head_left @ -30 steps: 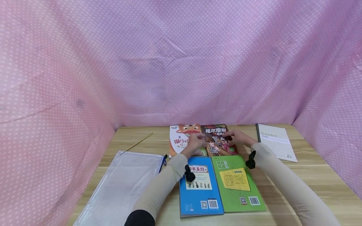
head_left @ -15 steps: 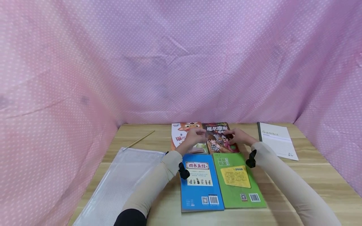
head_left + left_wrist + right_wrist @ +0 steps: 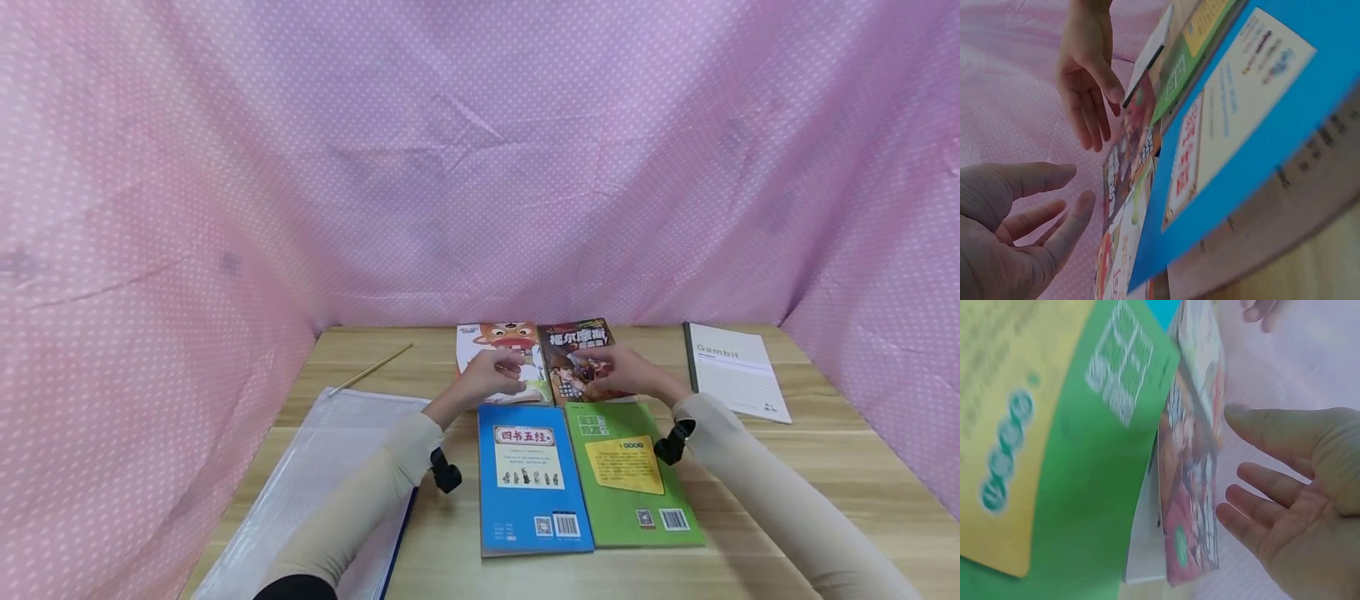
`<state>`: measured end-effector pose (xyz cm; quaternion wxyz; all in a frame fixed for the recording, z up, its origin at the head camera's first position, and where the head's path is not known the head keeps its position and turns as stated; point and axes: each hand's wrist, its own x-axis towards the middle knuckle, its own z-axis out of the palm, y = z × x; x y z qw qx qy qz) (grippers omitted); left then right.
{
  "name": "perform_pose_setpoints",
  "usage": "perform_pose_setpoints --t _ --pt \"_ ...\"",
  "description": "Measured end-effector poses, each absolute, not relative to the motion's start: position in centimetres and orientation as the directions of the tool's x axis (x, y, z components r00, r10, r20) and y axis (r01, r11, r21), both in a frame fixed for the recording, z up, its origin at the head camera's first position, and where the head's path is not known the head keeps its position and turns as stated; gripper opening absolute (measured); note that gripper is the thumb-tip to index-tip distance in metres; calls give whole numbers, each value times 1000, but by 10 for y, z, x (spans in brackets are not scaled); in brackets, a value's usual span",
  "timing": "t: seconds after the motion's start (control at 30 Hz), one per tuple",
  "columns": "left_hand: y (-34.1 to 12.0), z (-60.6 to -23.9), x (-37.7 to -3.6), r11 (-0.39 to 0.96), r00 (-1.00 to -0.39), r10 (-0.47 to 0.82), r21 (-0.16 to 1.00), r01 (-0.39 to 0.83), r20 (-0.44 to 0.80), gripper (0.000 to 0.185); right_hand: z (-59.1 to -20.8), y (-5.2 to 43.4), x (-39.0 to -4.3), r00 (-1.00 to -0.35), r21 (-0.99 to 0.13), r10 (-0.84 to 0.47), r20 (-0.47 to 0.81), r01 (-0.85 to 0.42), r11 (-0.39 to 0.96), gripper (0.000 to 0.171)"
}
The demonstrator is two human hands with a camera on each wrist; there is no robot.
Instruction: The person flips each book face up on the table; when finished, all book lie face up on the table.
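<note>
Head view bright, even, edges bowed; wrist views dimmer, close-up blurred.

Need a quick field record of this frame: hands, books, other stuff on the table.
left hand: open, fingers relaxed, over the fox book, holding nothing
right hand: open, over the detective book, holding nothing
near row: blue book on the left, green book beside it, both flat
far right: white notebook
left side: mesh pouch, pencil beyond it
surface: wooden table
backdrop: pink dotted cloth
</note>
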<state>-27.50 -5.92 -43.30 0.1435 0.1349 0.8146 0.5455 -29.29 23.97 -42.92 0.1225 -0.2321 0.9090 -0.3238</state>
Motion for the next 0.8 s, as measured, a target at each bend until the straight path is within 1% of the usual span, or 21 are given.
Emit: perform_pose_setpoints --t 0.07,0.17,0.27,0.4,0.57,0.63,0.8 --pt "-67 -434 -272 410 -924 370 909 70 -95 48 -426 237 -285 -849 -640 -524 -68 -366 676 68" --pt "-78 -432 -265 465 -927 363 881 91 -96 48 -422 232 -273 -836 -653 -543 -84 -365 663 67" --pt "-87 -432 -259 483 -921 381 866 126 -79 47 -421 226 -263 -807 -640 -587 -66 -417 646 65" --pt "-96 -435 -250 502 -911 406 850 163 -65 49 -423 219 -252 -762 -654 -645 -53 -461 599 67" --pt "-106 -442 -237 557 -922 378 817 153 -85 55 -428 210 -238 -731 -646 -678 -79 -481 593 65" --pt "-110 -445 -232 572 -927 363 808 138 -99 56 -431 207 -234 -719 -629 -691 -82 -500 595 64" --pt "-116 -455 -225 593 -936 335 796 119 -111 57 -441 202 -225 -729 -539 -681 -70 -547 641 68"
